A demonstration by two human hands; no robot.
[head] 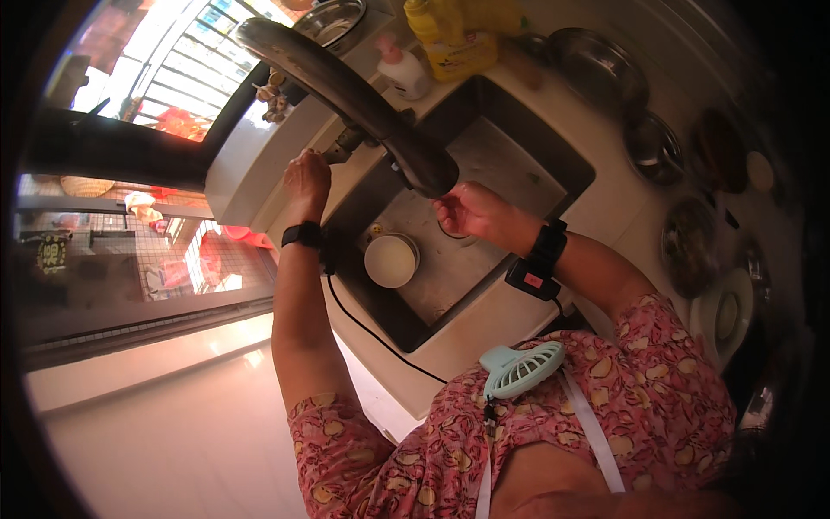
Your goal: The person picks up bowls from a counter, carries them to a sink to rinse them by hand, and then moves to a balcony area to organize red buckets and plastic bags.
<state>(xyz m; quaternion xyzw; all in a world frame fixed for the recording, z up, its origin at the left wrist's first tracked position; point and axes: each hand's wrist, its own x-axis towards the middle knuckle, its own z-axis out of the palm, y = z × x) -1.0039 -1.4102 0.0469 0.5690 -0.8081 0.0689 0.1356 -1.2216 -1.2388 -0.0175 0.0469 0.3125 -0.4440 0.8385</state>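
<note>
My left hand (308,176) is closed around the end of the faucet's lever handle (342,146), left of the sink. The dark curved faucet (363,104) reaches across the sink (425,324). Just below its spout, my right hand (472,211) is turned palm up with the fingers curled. I see no object in it, but the spout is close to the fingertips and the inside of the hand is partly hidden. Down in the basin sits a white bowl (391,261), seemingly stacked on another, beside the drain (376,229). A round rim (462,241) shows partly under my right hand.
A pump bottle (403,71) and a yellow jug (457,55) stand behind the sink. Garlic (273,97) lies on the sill. Metal bowls (596,68) and dishes line the right counter. A black cable (363,334) runs from my left wrist; a small fan (524,370) hangs at my chest.
</note>
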